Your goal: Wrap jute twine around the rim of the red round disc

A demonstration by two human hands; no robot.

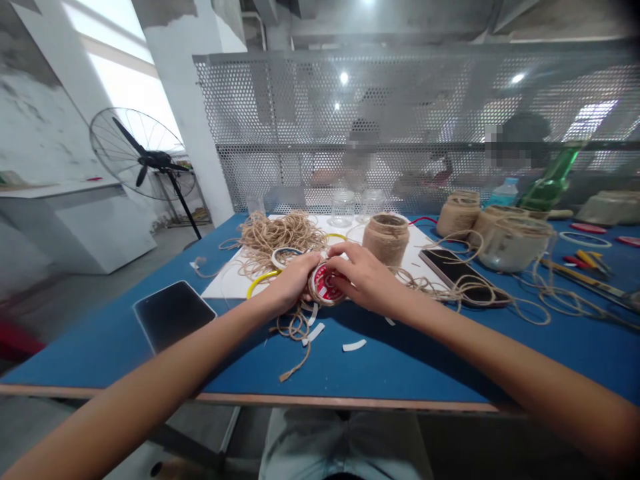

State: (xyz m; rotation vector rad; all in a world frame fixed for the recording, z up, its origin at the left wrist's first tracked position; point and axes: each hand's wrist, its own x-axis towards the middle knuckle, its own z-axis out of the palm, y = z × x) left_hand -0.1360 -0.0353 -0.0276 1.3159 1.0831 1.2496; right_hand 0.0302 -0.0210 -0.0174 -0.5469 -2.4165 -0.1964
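A round piece with a red and white printed face (326,283) and twine around its rim is between my two hands, just above the table's near middle. My left hand (295,280) is closed around its left side. My right hand (364,275) grips it from the right, fingers bent over the rim and face. Loose twine (295,327) hangs below it onto the blue table. Behind my left hand lie a white ring (286,256), a yellow ring (257,283) and a big tangle of twine (283,233). A twine-wrapped jar (387,241) stands behind my right hand.
White paper strips (354,345) lie before me on the blue table (400,373). A tablet (174,315) is left, a phone (463,277) right. Several jars (515,243), a green bottle (553,177) and tools (593,260) stand right. A perforated metal screen (290,120) closes the back.
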